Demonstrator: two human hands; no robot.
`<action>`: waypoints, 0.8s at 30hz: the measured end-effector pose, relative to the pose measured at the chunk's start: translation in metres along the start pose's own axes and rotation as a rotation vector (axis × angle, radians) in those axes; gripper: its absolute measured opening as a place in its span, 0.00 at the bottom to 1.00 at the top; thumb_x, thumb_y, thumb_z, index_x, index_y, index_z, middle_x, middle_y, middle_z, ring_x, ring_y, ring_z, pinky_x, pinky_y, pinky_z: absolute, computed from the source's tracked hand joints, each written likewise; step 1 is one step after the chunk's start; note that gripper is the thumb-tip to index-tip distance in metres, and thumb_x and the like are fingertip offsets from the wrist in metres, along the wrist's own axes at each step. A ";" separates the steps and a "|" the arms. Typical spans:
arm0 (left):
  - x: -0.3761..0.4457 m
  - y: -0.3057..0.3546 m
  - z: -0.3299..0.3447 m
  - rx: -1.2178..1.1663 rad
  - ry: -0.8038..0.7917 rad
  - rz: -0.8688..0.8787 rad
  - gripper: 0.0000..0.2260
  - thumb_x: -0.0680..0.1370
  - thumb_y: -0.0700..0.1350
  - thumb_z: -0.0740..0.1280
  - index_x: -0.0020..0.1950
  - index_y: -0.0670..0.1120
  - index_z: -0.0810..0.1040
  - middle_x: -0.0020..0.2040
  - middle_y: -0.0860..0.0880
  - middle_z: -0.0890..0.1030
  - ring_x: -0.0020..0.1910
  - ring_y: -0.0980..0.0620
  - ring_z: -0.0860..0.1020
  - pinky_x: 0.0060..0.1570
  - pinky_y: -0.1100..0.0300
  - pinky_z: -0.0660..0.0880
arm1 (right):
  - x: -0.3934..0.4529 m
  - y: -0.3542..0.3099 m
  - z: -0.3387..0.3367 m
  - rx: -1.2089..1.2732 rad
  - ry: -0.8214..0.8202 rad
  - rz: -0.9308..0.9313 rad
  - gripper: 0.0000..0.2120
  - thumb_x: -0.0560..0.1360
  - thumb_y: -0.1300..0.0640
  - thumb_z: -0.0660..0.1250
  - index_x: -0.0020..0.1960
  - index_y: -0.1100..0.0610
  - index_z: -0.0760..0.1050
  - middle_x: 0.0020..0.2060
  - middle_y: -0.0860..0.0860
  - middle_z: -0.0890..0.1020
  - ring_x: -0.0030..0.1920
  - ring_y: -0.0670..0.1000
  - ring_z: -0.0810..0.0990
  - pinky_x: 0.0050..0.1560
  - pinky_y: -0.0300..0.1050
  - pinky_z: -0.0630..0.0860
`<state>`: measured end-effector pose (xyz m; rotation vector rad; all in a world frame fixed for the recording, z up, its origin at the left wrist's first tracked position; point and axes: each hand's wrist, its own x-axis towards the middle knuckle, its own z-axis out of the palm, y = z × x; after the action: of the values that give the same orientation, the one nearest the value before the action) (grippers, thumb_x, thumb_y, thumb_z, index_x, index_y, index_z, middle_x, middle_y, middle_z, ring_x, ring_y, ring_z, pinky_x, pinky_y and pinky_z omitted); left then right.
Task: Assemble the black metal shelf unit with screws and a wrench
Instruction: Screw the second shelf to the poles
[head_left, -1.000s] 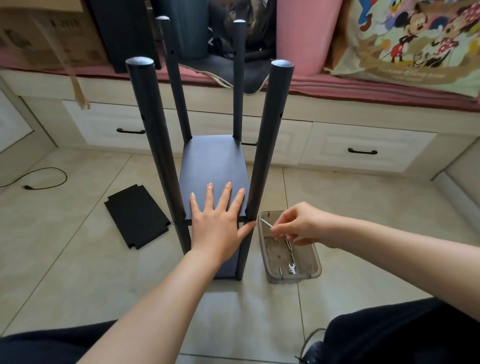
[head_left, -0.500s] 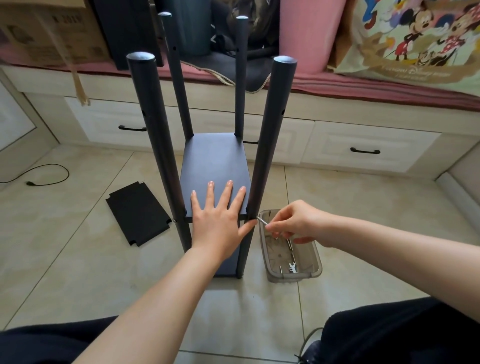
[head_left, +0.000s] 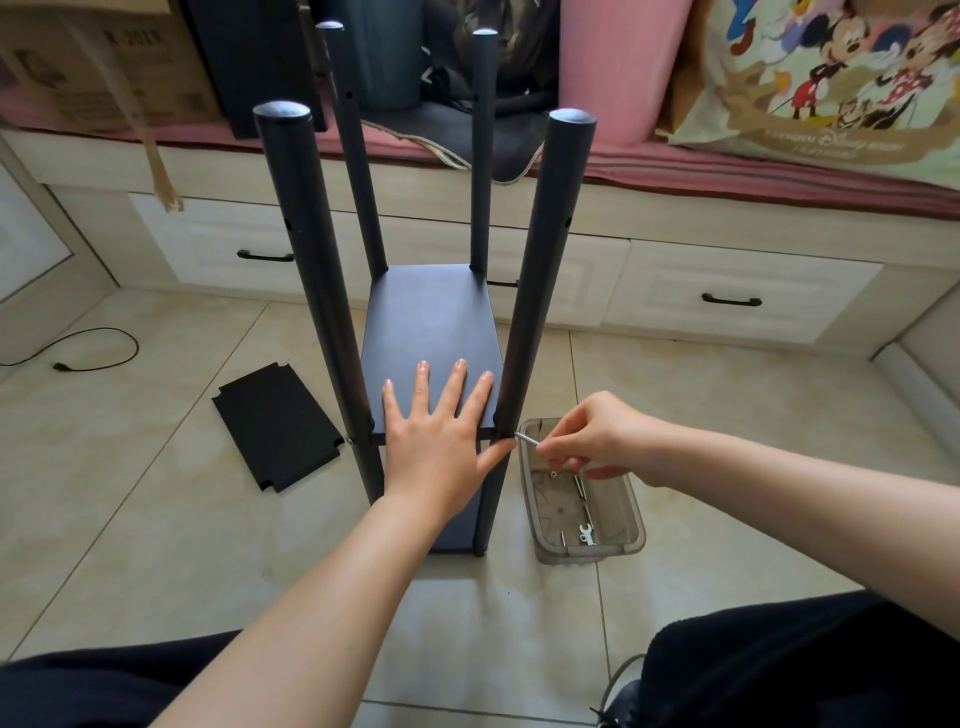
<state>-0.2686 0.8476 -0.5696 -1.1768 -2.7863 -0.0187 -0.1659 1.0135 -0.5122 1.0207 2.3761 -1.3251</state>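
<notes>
The black metal shelf unit (head_left: 431, 317) stands on the tiled floor with black posts rising from a flat shelf board. My left hand (head_left: 436, 436) lies flat on that board with fingers spread, its thumb by the near right post (head_left: 540, 280). My right hand (head_left: 597, 441) pinches a silver screw (head_left: 525, 437) whose tip touches the near right post at shelf level. A small silver wrench (head_left: 587, 535) lies in the clear plastic tray (head_left: 631, 519) beside the unit.
A loose black shelf panel (head_left: 275, 426) lies on the floor to the left. A black cable (head_left: 93, 353) curls at far left. White drawers (head_left: 737, 296) and a cushioned bench with a cardboard box (head_left: 104, 57) stand behind. My dark-trousered knees fill the bottom corners.
My right hand has carried the screw leftward from above the tray until its tip meets the near right post. My left hand stays flat on the shelf board.
</notes>
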 end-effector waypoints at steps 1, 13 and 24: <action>0.000 0.000 0.000 -0.001 0.000 0.000 0.37 0.76 0.74 0.41 0.82 0.58 0.44 0.84 0.51 0.48 0.81 0.37 0.46 0.75 0.31 0.46 | 0.001 0.000 0.000 -0.004 0.006 -0.001 0.06 0.72 0.50 0.76 0.42 0.53 0.85 0.33 0.46 0.86 0.32 0.41 0.80 0.34 0.36 0.78; 0.000 0.000 -0.001 -0.009 -0.011 -0.005 0.40 0.72 0.73 0.34 0.82 0.59 0.44 0.84 0.51 0.48 0.82 0.38 0.46 0.75 0.32 0.46 | -0.001 -0.002 0.000 -0.008 0.049 -0.036 0.07 0.72 0.55 0.76 0.42 0.59 0.85 0.37 0.55 0.86 0.32 0.46 0.80 0.44 0.45 0.82; 0.000 0.000 -0.001 -0.005 -0.012 -0.007 0.40 0.73 0.74 0.35 0.82 0.59 0.44 0.83 0.51 0.47 0.82 0.38 0.46 0.75 0.31 0.47 | -0.002 -0.003 0.010 0.114 0.050 -0.002 0.09 0.72 0.54 0.76 0.41 0.60 0.84 0.29 0.50 0.83 0.31 0.46 0.80 0.43 0.45 0.84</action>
<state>-0.2686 0.8478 -0.5688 -1.1724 -2.8021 -0.0201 -0.1678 1.0033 -0.5156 1.0946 2.3619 -1.4671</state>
